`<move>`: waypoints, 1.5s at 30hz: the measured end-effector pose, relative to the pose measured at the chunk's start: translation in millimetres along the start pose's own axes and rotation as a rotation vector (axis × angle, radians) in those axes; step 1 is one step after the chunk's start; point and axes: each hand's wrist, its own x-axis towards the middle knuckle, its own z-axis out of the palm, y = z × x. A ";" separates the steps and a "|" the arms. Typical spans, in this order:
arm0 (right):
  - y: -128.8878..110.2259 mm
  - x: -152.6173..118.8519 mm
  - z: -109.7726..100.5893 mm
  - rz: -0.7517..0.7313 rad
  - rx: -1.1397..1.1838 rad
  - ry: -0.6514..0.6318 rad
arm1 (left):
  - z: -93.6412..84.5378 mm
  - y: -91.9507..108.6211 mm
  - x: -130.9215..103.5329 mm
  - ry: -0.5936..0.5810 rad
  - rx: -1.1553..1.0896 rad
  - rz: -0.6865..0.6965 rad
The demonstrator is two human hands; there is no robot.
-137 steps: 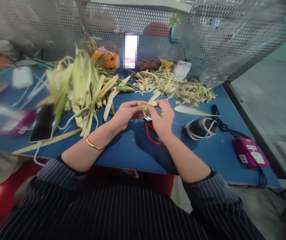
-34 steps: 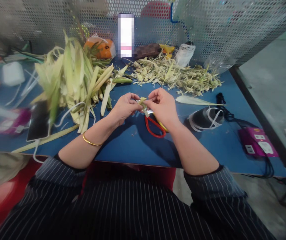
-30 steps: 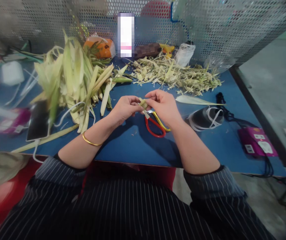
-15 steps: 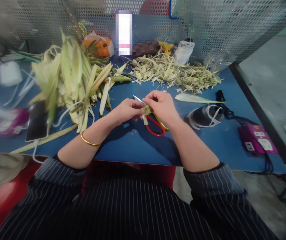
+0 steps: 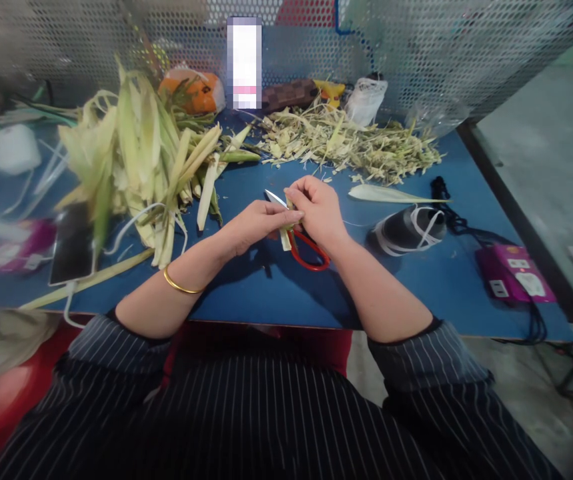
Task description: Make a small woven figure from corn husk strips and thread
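Pale yellow-grn husk strip (image 5: 286,239), mostly hidden, narrow end hanging down, is pinched btwn L hand (image 5: 255,224) & R hand (image 5: 318,208).

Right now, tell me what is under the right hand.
Scissors: a blade tip and red handle show. The right hand, left thumb and husk strip cover their middle; any second handle is hidden.

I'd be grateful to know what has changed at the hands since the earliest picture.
The leaf strip had an end pointing up the picture; now one points down it. The blade tip of the scissors, hidden then, now shows. The left hand and right hand still hold the strip; the scissors and leaf pile look unmoved.
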 end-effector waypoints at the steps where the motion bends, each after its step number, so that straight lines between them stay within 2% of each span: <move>1: -0.4 0.0 -0.1 0.011 0.010 -0.008 | 0.0 -0.7 -0.1 0.001 0.027 0.004; 5: 0.9 0.9 1.6 0.099 0.106 -0.035 | 1.9 -0.3 -1.8 -0.001 0.130 -0.002; 10: 7.7 1.6 9.4 0.108 0.131 0.089 | 5.7 0.5 -3.4 -0.015 0.224 0.024; 13: 7.1 1.1 11.2 0.092 0.136 0.126 | 4.8 -1.6 -2.1 0.005 0.169 -0.009; 16: 2.2 1.2 7.8 0.066 0.187 0.094 | 1.9 -3.2 0.7 0.051 0.039 -0.068; 20: -2.0 2.1 1.2 0.035 0.210 0.088 | -2.5 -2.1 4.0 0.183 -0.126 -0.090; 23: -1.0 2.0 -1.0 0.058 0.156 0.018 | -4.6 -1.4 5.0 0.255 -0.156 -0.082; 28: 2.9 1.2 0.4 0.048 0.123 0.010 | -5.1 -3.1 5.6 0.249 -0.153 -0.072; 36: 10.4 1.3 9.5 0.148 0.228 0.191 | 0.9 -3.5 7.5 0.296 -0.113 -0.042; 40: 13.1 2.7 11.6 0.122 0.217 0.269 | 4.0 -2.7 6.8 0.284 -0.108 -0.065; 45: 17.7 9.8 4.5 0.116 0.164 0.185 | 1.8 -5.4 7.4 0.290 -0.181 -0.087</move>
